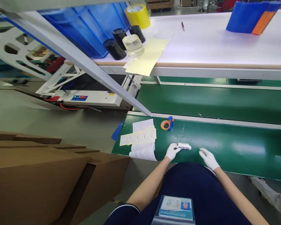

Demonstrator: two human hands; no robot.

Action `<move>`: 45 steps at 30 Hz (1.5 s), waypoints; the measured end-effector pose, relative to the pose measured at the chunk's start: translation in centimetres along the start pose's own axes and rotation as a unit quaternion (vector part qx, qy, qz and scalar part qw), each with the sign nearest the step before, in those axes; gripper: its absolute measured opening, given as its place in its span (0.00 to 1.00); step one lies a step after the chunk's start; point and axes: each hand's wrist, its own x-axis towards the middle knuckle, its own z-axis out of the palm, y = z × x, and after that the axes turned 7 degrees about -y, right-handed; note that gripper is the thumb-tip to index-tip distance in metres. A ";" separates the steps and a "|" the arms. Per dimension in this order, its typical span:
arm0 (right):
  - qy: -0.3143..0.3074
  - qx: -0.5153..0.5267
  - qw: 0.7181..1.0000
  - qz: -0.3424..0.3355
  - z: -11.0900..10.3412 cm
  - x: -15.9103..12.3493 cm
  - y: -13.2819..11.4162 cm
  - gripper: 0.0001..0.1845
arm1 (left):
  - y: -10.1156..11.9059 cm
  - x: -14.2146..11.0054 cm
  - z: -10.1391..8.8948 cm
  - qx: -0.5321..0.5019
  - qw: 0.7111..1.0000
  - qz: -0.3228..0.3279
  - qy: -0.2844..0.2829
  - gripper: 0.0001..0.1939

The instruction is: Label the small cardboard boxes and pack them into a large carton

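My left hand (172, 152), in a white glove, grips the end of a small white cylindrical package (184, 146) just above the green bench mat (224, 150). My right hand (208, 158), also gloved, rests beside it with its fingers apart and holds nothing. Left of the package lies a stack of printed paper sheets (142, 139) with label strips on top. An orange tape roll in a blue dispenser (167, 124) sits just beyond the stack.
Cardboard boxes (37, 168) fill the lower left. Beyond the mat runs a second green belt (213, 104), then a white table (201, 43) holding black jars, a glass jar, yellow sheets and blue-orange folders. A grey metal bar (79, 59) slants across the upper left.
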 end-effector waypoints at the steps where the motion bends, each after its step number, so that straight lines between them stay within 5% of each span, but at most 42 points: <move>1: -0.002 -0.027 0.999 -0.018 1.1 1.0 -0.8 0.29 | -0.5 -0.7 0.0 0.009 1.000 0.017 -0.008 0.09; 8: -0.065 -0.272 0.956 -0.087 6.3 6.5 -2.3 0.28 | -2.4 -1.5 -0.7 0.068 0.996 0.044 -0.033 0.04; 14: -0.070 -0.292 0.948 -0.102 7.5 7.1 -1.9 0.07 | -2.3 -1.0 -1.1 0.103 0.990 0.050 -0.083 0.05; 16: -0.065 -0.289 0.949 -0.112 7.3 6.8 -1.9 0.06 | -1.7 -1.2 -1.0 0.115 0.988 0.045 -0.088 0.13; 19: -0.059 -0.276 0.951 -0.124 7.0 6.2 -2.0 0.06 | -0.3 -1.4 -0.9 0.131 0.987 0.056 -0.070 0.40; 21: -0.054 -0.262 0.954 -0.132 6.8 5.8 -2.1 0.06 | 1.0 -1.3 -0.7 0.122 0.986 0.076 -0.086 0.44; 25: -0.031 -0.239 0.960 -0.144 6.5 5.3 -2.5 0.10 | 3.0 -0.8 0.1 0.064 0.985 0.067 -0.144 0.35; 31: 0.041 -0.274 0.945 -0.173 5.9 5.0 -3.7 0.11 | 4.1 0.2 0.7 0.052 0.987 0.033 -0.145 0.19; 38: 0.063 -0.339 0.907 -0.242 5.7 4.5 -4.6 0.11 | 4.8 0.2 0.5 0.058 0.985 0.039 -0.155 0.16; 45: 0.060 -0.351 0.900 -0.252 5.8 4.6 -4.8 0.09 | 5.1 0.4 0.5 0.051 0.985 0.044 -0.159 0.15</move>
